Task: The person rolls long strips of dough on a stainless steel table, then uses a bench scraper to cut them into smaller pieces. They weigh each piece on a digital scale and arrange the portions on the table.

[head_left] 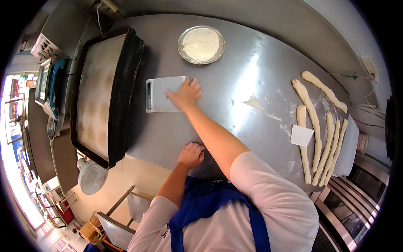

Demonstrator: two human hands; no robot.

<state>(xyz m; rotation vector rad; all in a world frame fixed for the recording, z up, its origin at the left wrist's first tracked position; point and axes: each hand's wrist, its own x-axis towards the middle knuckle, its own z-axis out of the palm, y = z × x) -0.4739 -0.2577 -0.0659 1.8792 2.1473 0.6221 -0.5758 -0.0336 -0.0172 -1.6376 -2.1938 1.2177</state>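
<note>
My right hand (185, 93) reaches across my front to a flat white digital kitchen scale (161, 101). Its thumb lies on top of the scale, and the fingers bend over the right edge. Nothing sits on the weighing surface apart from the hand. My left hand (192, 155) rests at the near edge of the steel table (226, 122), fingers curled into a loose fist, with nothing showing in it. Beyond the scale stands a round metal dish (180, 47) holding white flour (201, 44).
Several long dough strips (310, 110) lie at the right, with a white dough scraper (301, 135) across one. Flour (254, 102) is scattered on the steel. A stack of dark-rimmed baking trays (131, 80) stands left of the scale. A fan (92, 176) is below them.
</note>
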